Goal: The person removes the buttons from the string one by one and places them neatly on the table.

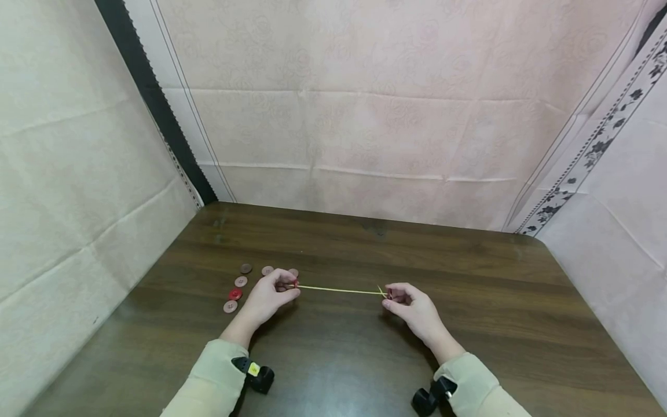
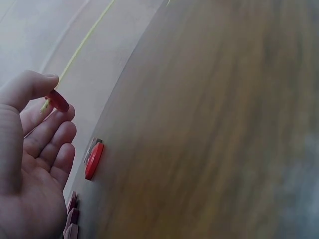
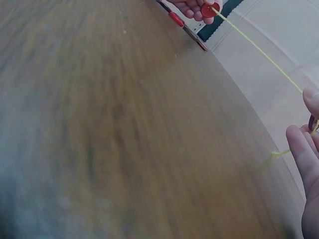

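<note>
My left hand (image 1: 264, 300) pinches a red button (image 2: 59, 101) between thumb and fingertips. A yellow string (image 1: 339, 290) passes through that button, its knotted end showing on the near side in the left wrist view. From there the string runs taut and nearly level above the table to my right hand (image 1: 418, 313). Thumb and fingers of the right hand pinch a dark red button (image 3: 312, 122), partly hidden, together with the string. A short loose tail of string hangs past the right fingers.
Left of the left hand, a brown button (image 1: 246, 269), a pink button (image 1: 241, 281), a red button (image 1: 235, 294) and another pink button (image 1: 230, 306) lie in a slanting row on the wooden table (image 1: 323, 359). More pinkish buttons (image 1: 267, 270) lie behind that hand. Pale cloth (image 1: 365, 116) hangs around the table.
</note>
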Motion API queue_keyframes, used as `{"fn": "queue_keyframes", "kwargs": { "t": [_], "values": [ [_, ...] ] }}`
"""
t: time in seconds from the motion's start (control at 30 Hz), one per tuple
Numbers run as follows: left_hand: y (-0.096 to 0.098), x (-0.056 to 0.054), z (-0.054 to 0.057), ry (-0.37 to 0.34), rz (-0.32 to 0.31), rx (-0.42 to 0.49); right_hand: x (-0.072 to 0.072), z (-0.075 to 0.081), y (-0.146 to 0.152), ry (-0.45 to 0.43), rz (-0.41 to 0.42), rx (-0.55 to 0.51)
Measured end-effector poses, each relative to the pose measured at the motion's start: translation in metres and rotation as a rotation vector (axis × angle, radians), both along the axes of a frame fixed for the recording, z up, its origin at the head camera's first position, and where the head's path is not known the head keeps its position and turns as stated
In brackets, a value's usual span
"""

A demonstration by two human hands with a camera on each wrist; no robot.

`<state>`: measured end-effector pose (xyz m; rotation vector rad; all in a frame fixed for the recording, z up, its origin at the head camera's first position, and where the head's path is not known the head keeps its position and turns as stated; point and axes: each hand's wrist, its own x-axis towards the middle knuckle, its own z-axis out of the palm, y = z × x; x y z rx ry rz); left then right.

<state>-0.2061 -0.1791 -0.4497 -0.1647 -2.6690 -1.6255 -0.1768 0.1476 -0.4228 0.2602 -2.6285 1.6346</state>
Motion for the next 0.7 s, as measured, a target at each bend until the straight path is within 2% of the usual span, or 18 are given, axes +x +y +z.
{"fn": "queue_keyframes", "kwargs": {
  "t": [0.3,0.7],
  "values": [
    [-0.006,0.001,0.001,0.010,-0.008,0.037,0.000,0.001,-0.001,-0.010,-0.002,0.002],
    [-0.016,0.002,-0.003,0.013,0.012,0.002,-0.001,-0.002,-0.003,-0.001,-0.006,-0.006]
  ]
}}
